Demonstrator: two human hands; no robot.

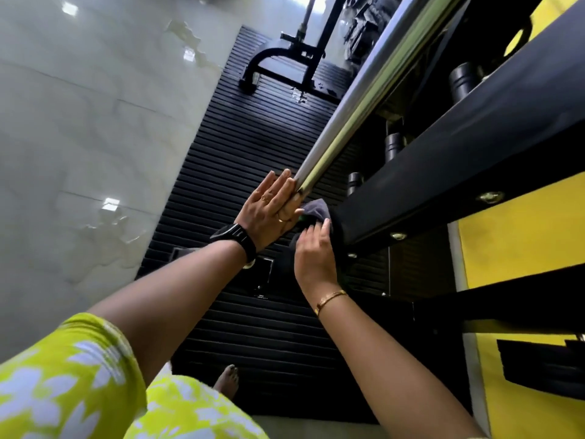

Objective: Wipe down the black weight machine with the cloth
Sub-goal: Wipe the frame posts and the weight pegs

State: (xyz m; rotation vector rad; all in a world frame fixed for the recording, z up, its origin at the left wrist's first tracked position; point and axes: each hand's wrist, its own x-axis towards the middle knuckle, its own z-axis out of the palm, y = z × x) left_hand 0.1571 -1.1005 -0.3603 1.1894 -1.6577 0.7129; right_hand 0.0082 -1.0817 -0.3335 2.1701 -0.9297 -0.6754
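Right hand (pixel 313 251) grips the grey cloth (pixel 318 206), pressing it against the near end of the black weight machine (pixel 443 172). Left hand (pixel 272 210), flat and unclenched, rests on the chrome bar (pixel 357 112) just beyond, above the ribbed black mat (pixel 253 137).

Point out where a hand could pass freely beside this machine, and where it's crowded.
Free: ribbed mat between the chrome bar and the tiled floor. Crowded: where the left hand, right hand and cloth meet the black beam.
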